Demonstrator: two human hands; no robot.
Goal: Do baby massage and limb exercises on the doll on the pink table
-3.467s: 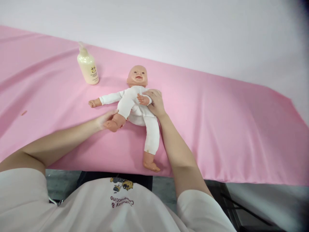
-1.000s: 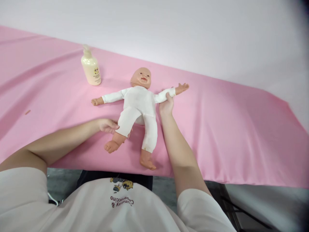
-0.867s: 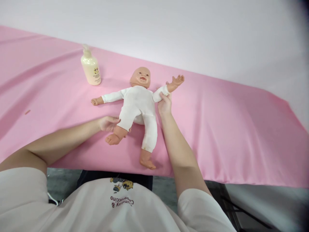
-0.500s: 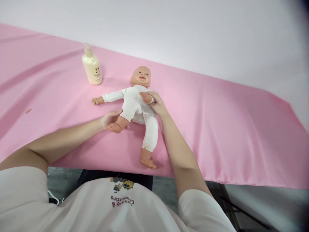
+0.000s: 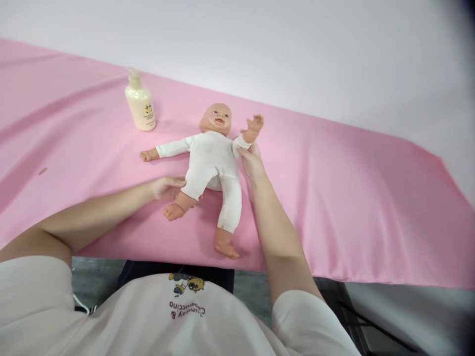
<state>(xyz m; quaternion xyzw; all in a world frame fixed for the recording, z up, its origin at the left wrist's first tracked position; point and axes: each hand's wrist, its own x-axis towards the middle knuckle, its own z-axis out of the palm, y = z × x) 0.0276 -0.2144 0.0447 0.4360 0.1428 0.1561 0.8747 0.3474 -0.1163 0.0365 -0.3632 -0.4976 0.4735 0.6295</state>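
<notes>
A baby doll (image 5: 212, 157) with a bald head and a white cloth body lies face up on the pink cloth. My left hand (image 5: 168, 188) is closed round its leg at the left of the view, thumb on top and fingers underneath, partly hidden by the leg. By the sleeve, my right hand (image 5: 252, 157) grips the doll's arm on the right side, which points up and outward beside the head. The doll's other arm lies stretched out to the left, and its other leg rests on the cloth toward me.
A cream-coloured pump bottle (image 5: 141, 106) stands behind and left of the doll. Far left, a small brownish strip (image 5: 43, 171) lies on the pink tablecloth (image 5: 341, 198). A white wall (image 5: 297, 54) rises behind the table.
The doll's arm in my right hand has swung from across its chest up and out to the right. The leg in my left hand has moved down, toward me.
</notes>
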